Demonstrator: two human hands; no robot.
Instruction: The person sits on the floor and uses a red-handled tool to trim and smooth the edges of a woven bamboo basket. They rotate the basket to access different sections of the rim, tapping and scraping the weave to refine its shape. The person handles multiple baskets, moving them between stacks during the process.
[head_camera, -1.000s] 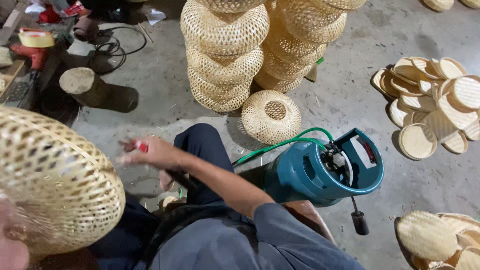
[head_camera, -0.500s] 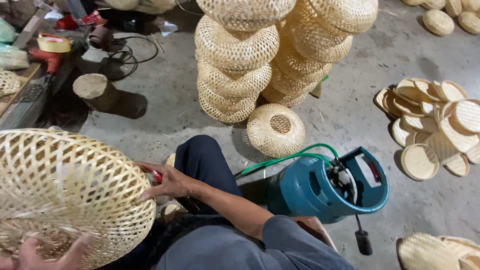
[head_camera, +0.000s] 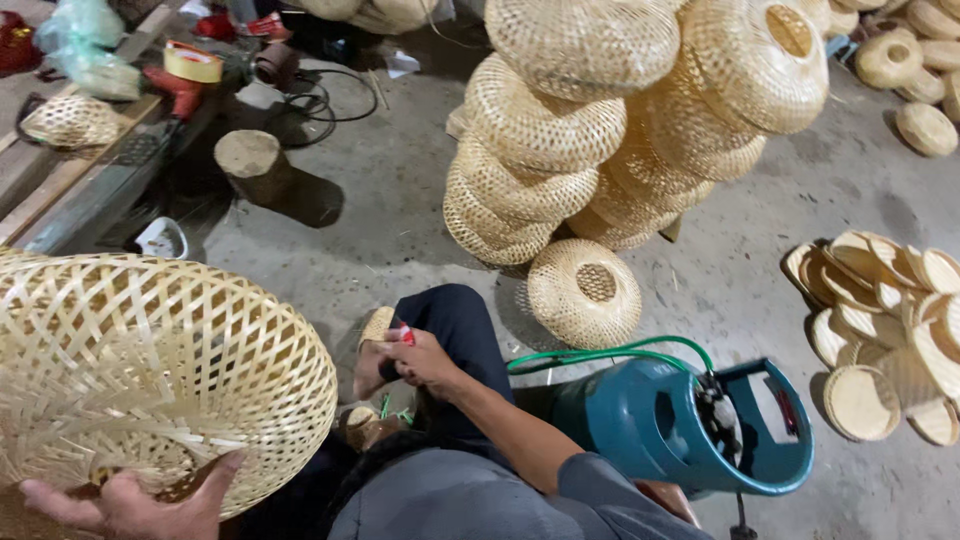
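Observation:
My left hand (head_camera: 130, 505) grips the lower rim of a large, open-weave bamboo basket (head_camera: 150, 380) that fills the lower left of the view. Across my body, my right hand (head_camera: 415, 362) rests on my dark-trousered knee, closed around a small red-tipped object (head_camera: 405, 333); most of that object is hidden in my fingers. A small woven piece (head_camera: 375, 325) lies just beside that hand.
A teal gas cylinder (head_camera: 640, 420) with a green hose (head_camera: 610, 352) lies right of my knee. Beyond it, a single round basket (head_camera: 585, 292) sits before a tall stack of baskets (head_camera: 560, 140). Flat woven lids (head_camera: 890, 320) lie at right. Wooden stump (head_camera: 250, 160), tape roll (head_camera: 192, 62) and tools are at back left.
My right hand has come down from the air onto my knee with the red-tipped object. The basket has swung further into view, and my left hand now shows under its rim.

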